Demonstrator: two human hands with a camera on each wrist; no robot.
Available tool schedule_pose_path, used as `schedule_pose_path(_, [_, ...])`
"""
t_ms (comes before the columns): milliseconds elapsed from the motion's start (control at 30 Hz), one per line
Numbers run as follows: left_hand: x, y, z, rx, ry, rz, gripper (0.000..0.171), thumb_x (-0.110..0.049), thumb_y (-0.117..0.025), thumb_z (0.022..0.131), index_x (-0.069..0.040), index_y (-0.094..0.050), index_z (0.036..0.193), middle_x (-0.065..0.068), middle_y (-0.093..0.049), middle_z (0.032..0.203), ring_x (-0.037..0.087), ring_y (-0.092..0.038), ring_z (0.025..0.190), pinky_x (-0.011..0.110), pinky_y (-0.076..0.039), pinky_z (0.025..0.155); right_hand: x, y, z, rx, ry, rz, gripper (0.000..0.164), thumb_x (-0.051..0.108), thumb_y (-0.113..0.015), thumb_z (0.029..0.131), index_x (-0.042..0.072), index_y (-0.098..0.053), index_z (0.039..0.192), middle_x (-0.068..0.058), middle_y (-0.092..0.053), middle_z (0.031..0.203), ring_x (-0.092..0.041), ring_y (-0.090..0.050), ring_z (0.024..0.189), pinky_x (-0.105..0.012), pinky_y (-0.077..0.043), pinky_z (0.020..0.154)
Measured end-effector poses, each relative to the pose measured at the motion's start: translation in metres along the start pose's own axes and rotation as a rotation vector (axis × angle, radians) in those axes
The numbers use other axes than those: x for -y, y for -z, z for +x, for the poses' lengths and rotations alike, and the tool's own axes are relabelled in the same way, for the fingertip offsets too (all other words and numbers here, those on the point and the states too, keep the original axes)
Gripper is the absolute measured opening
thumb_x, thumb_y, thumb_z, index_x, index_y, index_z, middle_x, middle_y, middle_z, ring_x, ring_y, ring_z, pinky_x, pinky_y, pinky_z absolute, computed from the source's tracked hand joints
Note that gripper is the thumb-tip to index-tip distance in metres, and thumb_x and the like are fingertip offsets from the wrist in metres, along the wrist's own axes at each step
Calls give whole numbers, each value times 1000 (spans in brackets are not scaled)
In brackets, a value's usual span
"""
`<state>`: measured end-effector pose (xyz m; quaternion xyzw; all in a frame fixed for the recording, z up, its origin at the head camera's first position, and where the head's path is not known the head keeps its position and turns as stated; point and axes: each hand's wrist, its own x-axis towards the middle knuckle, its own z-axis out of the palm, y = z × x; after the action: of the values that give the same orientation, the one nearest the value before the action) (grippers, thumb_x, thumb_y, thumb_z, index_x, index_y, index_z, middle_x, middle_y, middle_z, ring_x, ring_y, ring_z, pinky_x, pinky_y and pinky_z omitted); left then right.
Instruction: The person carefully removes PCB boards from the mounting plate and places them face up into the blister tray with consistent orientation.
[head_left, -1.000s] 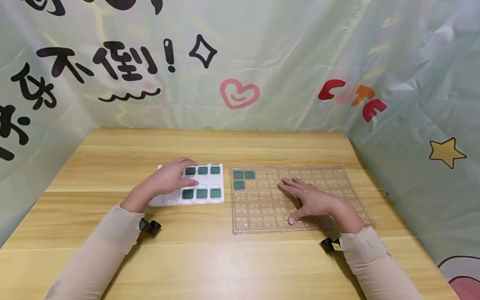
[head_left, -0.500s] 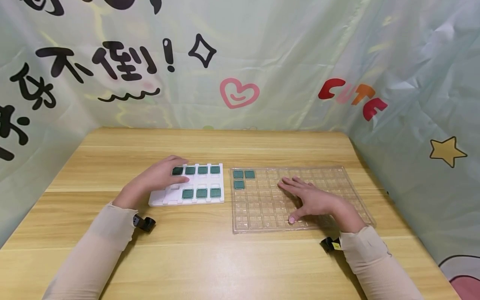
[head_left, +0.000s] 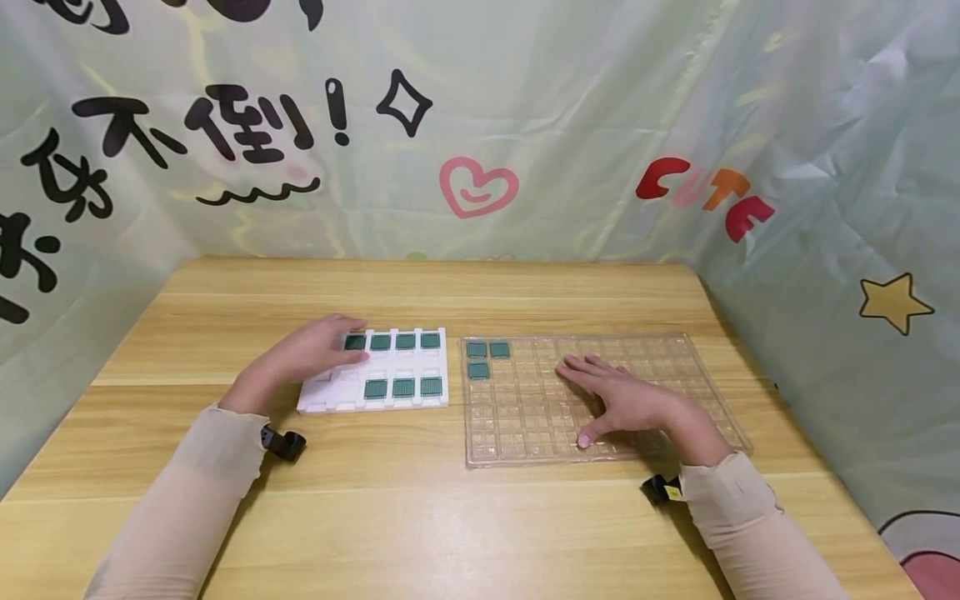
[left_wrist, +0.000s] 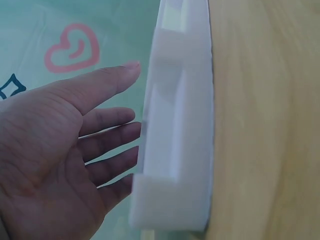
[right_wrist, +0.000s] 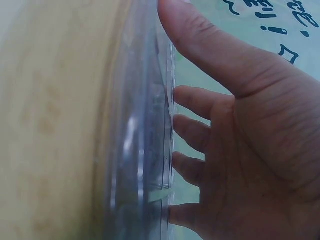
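My left hand [head_left: 303,354] is over the left part of a white foam tray [head_left: 347,396], hiding part of it. Its thumb and fingers are spread apart with nothing between them, near a green square chip [head_left: 355,342] in the far row. Several more such chips [head_left: 403,388] lie in the tray's two rows. On a clear plastic tray [head_left: 517,421] with many small pockets, my right hand [head_left: 622,396] rests with fingers stretched out. Three green chips [head_left: 477,370] occupy that tray's far left corner. The left wrist view has the foam tray's side [left_wrist: 192,145] beside my fingers.
Both trays lie side by side on a wooden table [head_left: 450,533], a narrow gap between them. Printed cloth [head_left: 562,108] hangs behind the table and along its sides. A small black camera [head_left: 285,443] sits at the left wrist, another [head_left: 660,492] at the right.
My left hand has drawn leftward across the foam tray, uncovering the far-row chip near its fingers. My right hand has stayed where it was on the clear tray.
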<state>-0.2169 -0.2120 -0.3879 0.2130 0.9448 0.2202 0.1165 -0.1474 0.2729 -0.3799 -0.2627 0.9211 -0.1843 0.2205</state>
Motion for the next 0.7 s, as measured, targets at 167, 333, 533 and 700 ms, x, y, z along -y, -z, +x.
schedule_pose_path(167, [5, -1, 1, -2, 19, -22, 60, -33, -64, 96, -2, -47, 144, 25, -42, 145, 44, -36, 135, 59, -28, 109, 0, 0, 0, -1, 3, -2, 113, 57, -79, 69, 12, -23, 157, -14, -9, 162, -43, 1, 146, -73, -5, 106])
schedule_pose_path(333, [8, -1, 2, -2, 21, -30, 57, -31, -66, 95, -2, -50, 142, 25, -45, 143, 43, -37, 134, 59, -29, 108, 1, 0, 0, -3, 0, 1, 112, 57, -79, 69, 12, -24, 156, -14, -9, 162, -43, 1, 146, -74, -4, 106])
schedule_pose_path(533, [10, -2, 3, -9, 40, -46, 51, -27, -66, 95, -6, -54, 140, 24, -47, 142, 44, -39, 133, 60, -31, 106, 0, 0, 0, -1, -2, 1, 112, 57, -79, 69, 12, -24, 156, -14, -9, 162, -43, 1, 146, -73, -4, 106])
schedule_pose_path(700, [11, -4, 3, -27, 72, -58, 50, -29, -68, 93, -10, -57, 138, 23, -47, 142, 44, -40, 132, 61, -32, 106, 0, 0, -1, -2, 3, 0, 113, 57, -78, 69, 11, -24, 156, -15, -9, 162, -44, 1, 145, -73, -4, 106])
